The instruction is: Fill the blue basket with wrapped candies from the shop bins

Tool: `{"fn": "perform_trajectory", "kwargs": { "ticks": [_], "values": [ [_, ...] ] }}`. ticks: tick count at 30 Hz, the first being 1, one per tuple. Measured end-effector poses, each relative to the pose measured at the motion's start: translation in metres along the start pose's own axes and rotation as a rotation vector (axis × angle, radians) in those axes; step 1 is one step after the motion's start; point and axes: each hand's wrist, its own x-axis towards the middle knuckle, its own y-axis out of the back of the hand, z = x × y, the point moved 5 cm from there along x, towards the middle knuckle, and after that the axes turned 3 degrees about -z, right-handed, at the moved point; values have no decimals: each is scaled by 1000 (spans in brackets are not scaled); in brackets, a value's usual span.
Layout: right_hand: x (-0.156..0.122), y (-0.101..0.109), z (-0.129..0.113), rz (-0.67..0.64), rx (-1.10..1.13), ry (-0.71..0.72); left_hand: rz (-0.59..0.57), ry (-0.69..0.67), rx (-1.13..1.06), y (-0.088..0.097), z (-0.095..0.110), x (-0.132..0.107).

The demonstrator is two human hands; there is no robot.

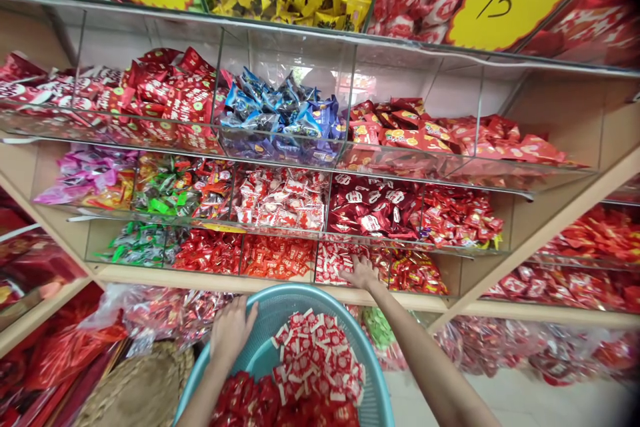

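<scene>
A round teal plastic basket (379, 360) stands in front of the shelves. Inside it lie red-and-white wrapped candies (320, 353) and, nearer me, darker red wrapped candies (247, 400). My left hand (231, 328) grips the basket's left rim, its thumb toward the inside. My right hand (363, 273) reaches past the basket to the lowest shelf. Its fingers are spread at the front of a compartment of red-and-white candies (330, 259), with nothing visible in them; whether the fingertips touch the candies I cannot tell.
Clear dividers split the shelves into compartments of wrapped candies, such as blue ones (280, 107) and orange-red ones (277, 257). A wooden ledge (175, 278) runs along the bottom. Yellow price signs (515, 0) hang above. A woven brown item (135, 387) and bagged candies (165, 310) sit low at left.
</scene>
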Motion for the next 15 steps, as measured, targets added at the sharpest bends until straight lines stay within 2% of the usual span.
{"fn": "perform_trajectory", "kwargs": {
  "ticks": [10,15],
  "values": [
    [-3,2,-15,-40,17,78,-4,15,-19,4,2,0],
    [0,3,-17,-3,-15,102,0,8,-19,5,2,-1]
  ]
}}
